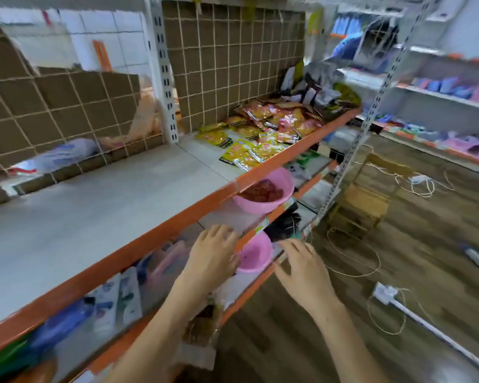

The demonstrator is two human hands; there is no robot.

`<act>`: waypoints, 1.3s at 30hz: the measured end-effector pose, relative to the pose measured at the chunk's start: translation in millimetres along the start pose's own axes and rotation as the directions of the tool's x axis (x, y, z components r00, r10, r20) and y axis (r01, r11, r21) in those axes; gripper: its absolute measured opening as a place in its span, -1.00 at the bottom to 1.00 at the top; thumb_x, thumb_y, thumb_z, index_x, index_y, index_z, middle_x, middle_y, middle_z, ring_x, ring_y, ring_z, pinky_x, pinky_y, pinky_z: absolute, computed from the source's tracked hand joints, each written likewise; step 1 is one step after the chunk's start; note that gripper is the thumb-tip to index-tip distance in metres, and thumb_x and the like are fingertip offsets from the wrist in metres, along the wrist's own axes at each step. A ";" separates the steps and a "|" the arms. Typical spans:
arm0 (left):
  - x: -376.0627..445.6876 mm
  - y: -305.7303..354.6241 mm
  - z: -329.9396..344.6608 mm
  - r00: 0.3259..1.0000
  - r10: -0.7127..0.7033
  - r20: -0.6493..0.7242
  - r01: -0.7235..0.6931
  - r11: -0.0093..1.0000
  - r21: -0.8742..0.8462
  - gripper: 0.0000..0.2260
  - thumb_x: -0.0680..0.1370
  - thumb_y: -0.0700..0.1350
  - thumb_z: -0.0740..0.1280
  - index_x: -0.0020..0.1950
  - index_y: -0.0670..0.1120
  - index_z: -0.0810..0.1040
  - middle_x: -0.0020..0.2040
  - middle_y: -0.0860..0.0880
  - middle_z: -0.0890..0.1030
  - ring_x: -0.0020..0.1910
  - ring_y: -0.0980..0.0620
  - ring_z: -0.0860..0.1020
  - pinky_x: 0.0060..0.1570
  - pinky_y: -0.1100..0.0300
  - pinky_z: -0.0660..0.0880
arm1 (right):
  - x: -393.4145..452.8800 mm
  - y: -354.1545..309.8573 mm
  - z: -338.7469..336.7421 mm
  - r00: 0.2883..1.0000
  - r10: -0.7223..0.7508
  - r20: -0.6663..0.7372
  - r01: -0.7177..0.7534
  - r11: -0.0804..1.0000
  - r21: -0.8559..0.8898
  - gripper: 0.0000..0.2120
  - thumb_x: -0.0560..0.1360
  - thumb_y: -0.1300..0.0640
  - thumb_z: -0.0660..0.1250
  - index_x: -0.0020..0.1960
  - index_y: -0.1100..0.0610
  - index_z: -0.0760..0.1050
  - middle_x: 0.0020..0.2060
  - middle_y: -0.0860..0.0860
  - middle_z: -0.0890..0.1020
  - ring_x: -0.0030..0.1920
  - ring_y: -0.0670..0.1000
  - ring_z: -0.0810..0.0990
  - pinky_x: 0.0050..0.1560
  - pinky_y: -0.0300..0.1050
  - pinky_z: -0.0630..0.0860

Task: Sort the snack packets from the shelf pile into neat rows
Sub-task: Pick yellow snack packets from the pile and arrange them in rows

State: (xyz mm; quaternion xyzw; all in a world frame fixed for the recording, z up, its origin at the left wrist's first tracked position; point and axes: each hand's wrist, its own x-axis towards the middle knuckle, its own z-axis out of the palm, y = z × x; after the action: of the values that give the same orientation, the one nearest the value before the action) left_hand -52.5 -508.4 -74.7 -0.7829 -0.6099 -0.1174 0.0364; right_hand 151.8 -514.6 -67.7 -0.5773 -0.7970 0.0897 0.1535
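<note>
On the top shelf, toward its far right end, the packets are lying in a loose, overlapping pile, yellow and red ones nearest me, darker and silvery ones heaped behind. Most of the grey board to the left of the pile is lying bare, so I am judging that is where the rows belong.

Both hands are hanging low, well apart from the pile, in front of the lower shelves. My left hand is hovering with fingers spread and nearly straight, holding nothing, just beside the lower pink bowl. My right hand is likewise splayed and holding nothing, close to the same bowl's far side. Whether either is touching the shelf edge I cannot tell; the view is blurring.

Handling, as I am judging it: the packets are looking like thin glossy film pouches, light, limp and slippery, likely to slide off one another and to buckle if squeezed mid-face. I am recommending a pinch at a sealed edge or corner, thumb above and fingers beneath, taking one or a small like-coloured stack at a time. A second pink bowl holding something dark red is sitting on the shelf directly below the pile, so anything slipping over the orange lip may be landing there.
</note>
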 end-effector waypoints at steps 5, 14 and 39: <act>55.6 19.9 13.9 0.994 0.106 -0.026 -0.107 0.993 -0.049 -0.64 0.35 0.05 0.22 0.08 -0.02 0.57 -0.13 -0.02 0.63 -0.17 -0.07 0.62 -0.21 0.11 0.57 | 10.5 39.7 -3.6 0.997 0.076 -0.013 -0.076 0.996 0.057 -0.60 0.56 -0.02 0.23 0.38 -0.01 0.34 0.29 -0.11 0.43 0.30 -0.09 0.34 0.26 -0.23 0.30; 189.3 10.8 32.4 0.991 0.001 -0.136 -0.026 0.982 -0.187 -0.61 0.36 0.10 0.16 0.05 -0.02 0.61 -0.04 0.03 0.61 -0.06 -0.04 0.60 -0.13 0.09 0.56 | 126.3 102.4 -14.6 0.993 0.102 -0.055 -0.095 0.988 0.121 -0.61 0.55 0.00 0.26 0.36 -0.02 0.36 0.24 -0.14 0.48 0.25 -0.11 0.38 0.23 -0.26 0.31; 366.1 -164.3 29.9 0.362 -0.913 0.186 0.923 0.324 -0.205 -0.75 0.56 0.08 0.27 -0.14 -0.09 0.41 -0.33 -0.02 0.42 -0.26 -0.03 0.51 -0.30 0.14 0.44 | 525.2 15.2 65.6 0.869 -0.413 0.273 0.410 0.909 0.071 -0.64 0.59 -0.02 0.13 0.19 0.21 0.50 0.19 0.15 0.50 0.28 0.17 0.40 0.16 0.04 0.43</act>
State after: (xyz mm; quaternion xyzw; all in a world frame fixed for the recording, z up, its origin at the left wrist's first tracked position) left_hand -123.0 -114.3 -34.4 -0.2997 -0.9225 -0.1866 -0.1562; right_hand -7.9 -9.8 -59.9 -0.3746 -0.9147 0.1404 0.0571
